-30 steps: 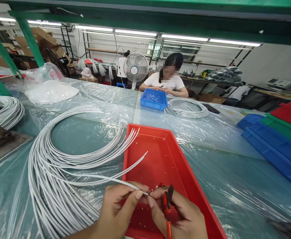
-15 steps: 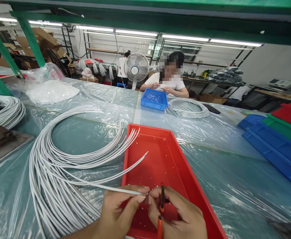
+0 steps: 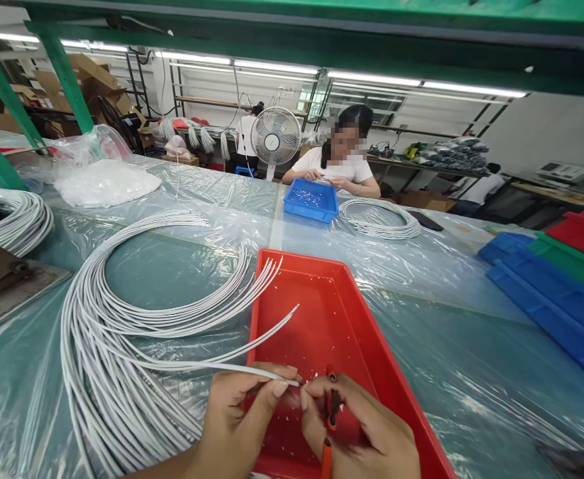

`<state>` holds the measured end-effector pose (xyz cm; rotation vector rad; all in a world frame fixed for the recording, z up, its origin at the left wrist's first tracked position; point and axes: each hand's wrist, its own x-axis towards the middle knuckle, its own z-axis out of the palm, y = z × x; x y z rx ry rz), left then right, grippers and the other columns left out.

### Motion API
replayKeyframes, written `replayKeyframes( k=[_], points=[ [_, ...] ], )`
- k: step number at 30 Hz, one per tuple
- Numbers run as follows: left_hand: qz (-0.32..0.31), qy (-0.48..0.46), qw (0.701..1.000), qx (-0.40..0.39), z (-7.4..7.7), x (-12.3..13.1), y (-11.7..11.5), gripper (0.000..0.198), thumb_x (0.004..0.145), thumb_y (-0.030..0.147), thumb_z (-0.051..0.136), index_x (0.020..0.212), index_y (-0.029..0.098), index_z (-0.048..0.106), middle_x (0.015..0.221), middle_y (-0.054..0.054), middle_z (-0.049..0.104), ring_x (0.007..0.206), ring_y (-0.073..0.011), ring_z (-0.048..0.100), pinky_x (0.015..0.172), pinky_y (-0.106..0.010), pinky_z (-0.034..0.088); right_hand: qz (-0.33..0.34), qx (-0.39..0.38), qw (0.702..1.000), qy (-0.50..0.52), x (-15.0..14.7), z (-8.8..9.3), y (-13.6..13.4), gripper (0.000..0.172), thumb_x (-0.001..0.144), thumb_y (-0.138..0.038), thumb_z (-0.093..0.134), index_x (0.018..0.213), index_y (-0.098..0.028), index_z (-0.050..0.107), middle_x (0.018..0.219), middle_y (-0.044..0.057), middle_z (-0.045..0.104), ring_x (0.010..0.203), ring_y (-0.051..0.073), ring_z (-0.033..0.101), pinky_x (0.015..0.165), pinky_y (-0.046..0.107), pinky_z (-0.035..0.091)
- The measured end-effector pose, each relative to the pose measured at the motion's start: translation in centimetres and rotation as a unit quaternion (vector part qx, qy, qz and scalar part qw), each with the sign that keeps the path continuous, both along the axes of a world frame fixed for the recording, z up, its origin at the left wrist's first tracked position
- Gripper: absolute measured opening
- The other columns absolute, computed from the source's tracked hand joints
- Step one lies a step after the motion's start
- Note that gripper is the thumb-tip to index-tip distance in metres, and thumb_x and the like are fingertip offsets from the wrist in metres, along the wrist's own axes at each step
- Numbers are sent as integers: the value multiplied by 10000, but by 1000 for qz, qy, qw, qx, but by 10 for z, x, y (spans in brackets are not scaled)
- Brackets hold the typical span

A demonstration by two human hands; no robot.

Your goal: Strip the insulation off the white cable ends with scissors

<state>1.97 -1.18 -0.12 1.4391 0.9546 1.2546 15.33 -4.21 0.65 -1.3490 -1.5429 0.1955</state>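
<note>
My left hand pinches a white cable close to its end, between thumb and fingers. Just right of the cable's tip, my right hand has its thumb and index fingertip pressed together; anything between them is too small to make out. That hand also carries an orange-handled hand tool, whose working end is mostly hidden among the fingers. Both hands are over the near part of a red tray dotted with tiny white bits. The cable runs left into a large looped bundle of white cables, with several ends over the tray's left rim.
Across the table a person works over a blue tray, beside a coil of white cable. Stacked blue, green and red bins stand at right. Another coil and a metal piece lie at left. A green frame rises behind.
My right fingertips have shifted slightly right, off the cable's tip, and the orange-handled tool has turned a little in my hand. Across the table, the person's hands have come down nearer the blue tray.
</note>
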Motion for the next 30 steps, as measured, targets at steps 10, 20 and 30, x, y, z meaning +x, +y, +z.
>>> replayKeyframes(
  k=[10,20,30],
  points=[
    [-10,21,999,43,0,-2,-1,179,801,145,568,811,204,737,837,-59,748,768,-196,690,722,-250,538,8,33,999,-16,1,-1,-1,168,690,-61,568,757,-209,607,598,-19,601,509,110,576,518,192,461],
    [-8,27,998,60,-4,-3,-1,193,789,107,574,821,200,740,837,-55,750,770,-198,694,727,-244,538,7,45,997,-54,-3,-1,2,165,676,-42,516,661,-203,550,538,-43,544,459,87,518,494,183,422],
    [6,38,998,52,1,-3,-1,186,788,125,582,750,213,742,817,-40,754,756,-190,691,714,-231,529,5,61,993,-99,-1,1,2,133,665,-65,556,694,-195,562,525,-37,564,437,88,534,468,171,443]
  ],
)
